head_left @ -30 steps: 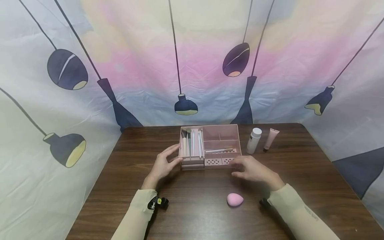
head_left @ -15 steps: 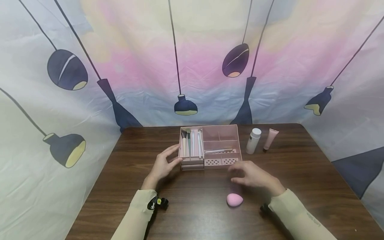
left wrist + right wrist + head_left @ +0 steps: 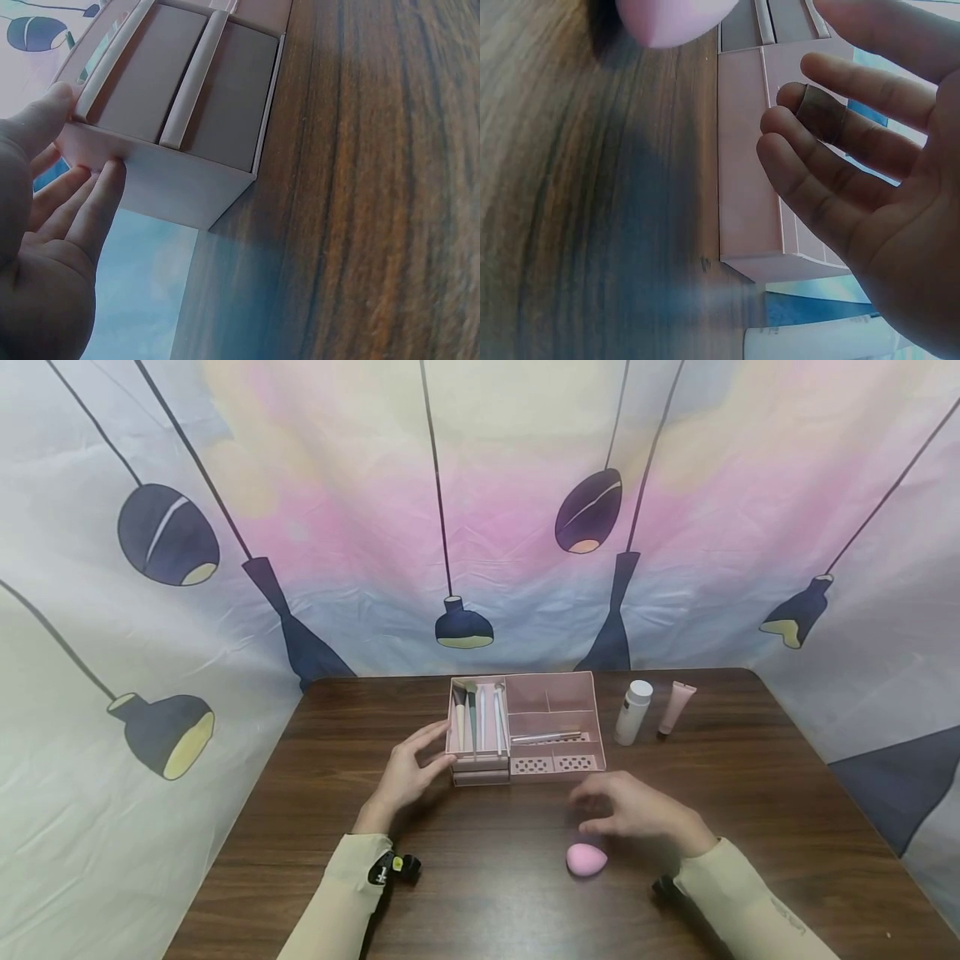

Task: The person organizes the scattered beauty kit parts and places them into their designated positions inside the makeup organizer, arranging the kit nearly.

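Observation:
A pink makeup organizer (image 3: 555, 692) stands at the back of the wooden table. My left hand (image 3: 405, 774) rests against its left side; in the left wrist view the fingers (image 3: 101, 210) lie along the side wall and the thumb (image 3: 49, 112) is at the front edge. Makeup brushes (image 3: 473, 714) lie in its left top compartment, and slim silver sticks (image 3: 547, 737) lie in a right one. My right hand (image 3: 637, 810) hovers in front of the organizer, fingers relaxed and holding nothing. A pink makeup sponge (image 3: 587, 860) lies on the table just below that hand.
Right of the organizer stand a white bottle (image 3: 634, 713) and a pink squeeze tube (image 3: 677, 708). Two drawers (image 3: 482, 768) sit under the brush compartment. A cloth backdrop (image 3: 360, 527) printed with lamps hangs behind the wooden table (image 3: 322, 718).
My right hand has drawn back from the organizer's front right corner toward the sponge. My left hand has stayed at the organizer's side.

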`<state>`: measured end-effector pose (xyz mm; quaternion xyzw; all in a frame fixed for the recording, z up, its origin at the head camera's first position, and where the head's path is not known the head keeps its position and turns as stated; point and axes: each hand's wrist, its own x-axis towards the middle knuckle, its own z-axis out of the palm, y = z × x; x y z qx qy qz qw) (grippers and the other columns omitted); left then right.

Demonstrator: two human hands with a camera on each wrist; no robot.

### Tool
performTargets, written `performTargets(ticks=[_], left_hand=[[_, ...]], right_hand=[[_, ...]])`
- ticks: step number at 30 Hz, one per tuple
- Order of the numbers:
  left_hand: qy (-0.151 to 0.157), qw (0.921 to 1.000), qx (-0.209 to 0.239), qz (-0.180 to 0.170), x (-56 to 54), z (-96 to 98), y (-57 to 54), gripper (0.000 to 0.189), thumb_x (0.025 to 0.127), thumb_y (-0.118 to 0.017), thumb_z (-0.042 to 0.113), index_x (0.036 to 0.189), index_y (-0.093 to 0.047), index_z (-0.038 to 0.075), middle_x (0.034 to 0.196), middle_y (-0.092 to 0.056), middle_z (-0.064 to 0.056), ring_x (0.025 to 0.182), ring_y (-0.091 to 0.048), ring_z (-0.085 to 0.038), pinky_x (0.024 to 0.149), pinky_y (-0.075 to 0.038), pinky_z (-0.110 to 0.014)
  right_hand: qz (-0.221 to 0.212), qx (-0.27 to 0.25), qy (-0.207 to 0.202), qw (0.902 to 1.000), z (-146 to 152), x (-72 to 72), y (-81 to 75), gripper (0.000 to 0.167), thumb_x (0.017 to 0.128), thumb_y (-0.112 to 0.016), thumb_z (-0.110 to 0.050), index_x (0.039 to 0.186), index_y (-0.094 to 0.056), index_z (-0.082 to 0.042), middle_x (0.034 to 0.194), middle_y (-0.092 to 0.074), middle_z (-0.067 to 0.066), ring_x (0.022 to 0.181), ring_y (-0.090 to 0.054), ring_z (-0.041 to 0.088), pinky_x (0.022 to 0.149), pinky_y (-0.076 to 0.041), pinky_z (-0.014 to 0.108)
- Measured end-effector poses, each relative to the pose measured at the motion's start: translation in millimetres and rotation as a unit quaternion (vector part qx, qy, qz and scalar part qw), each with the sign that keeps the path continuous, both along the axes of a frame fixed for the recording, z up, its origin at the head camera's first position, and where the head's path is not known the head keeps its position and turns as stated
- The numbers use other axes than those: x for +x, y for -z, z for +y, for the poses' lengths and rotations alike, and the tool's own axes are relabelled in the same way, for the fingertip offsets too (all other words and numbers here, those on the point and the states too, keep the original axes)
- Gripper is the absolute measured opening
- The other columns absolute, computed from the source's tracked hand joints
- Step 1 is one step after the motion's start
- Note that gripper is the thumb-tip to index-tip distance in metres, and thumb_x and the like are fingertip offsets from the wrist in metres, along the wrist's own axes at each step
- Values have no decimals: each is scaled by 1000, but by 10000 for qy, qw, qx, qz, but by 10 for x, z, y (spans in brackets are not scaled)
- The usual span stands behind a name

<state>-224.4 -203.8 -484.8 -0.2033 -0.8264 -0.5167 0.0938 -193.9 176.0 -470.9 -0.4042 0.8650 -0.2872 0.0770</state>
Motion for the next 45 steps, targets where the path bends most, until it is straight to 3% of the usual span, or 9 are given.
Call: performTargets(ticks=[9,34,45], left_hand=[[90,9997,227,33,-33,-15,57,54,86,-73,6,137,-56,7,143,-51,-13,130,-50,-33,95,-51,-50],[-38,9998,-93,144,-26,-23,62,54,87,-73,13,138,-56,10,142,-52,-10,130,-51,-29,95,-52,-50],[-24,9998,-113,167,-20,-20,57,54,87,-73,13,138,-56,11,143,-52,-10,131,-50,-30,95,-51,-50]], right_hand=[[-187,-22,-206,9996,26,31,66,39,82,-77,-31,115,-68,-12,104,-67,-4,90,-62,9,79,-56,28],[-620,321,-632,9956,23,145,131,37,81,-77,-37,111,-69,-17,100,-65,-8,87,-60,3,77,-54,22],[-729,74,-1189,9902,-41,181,185,24,84,-75,-33,104,-71,-20,92,-64,-16,80,-59,-4,69,-54,18]])
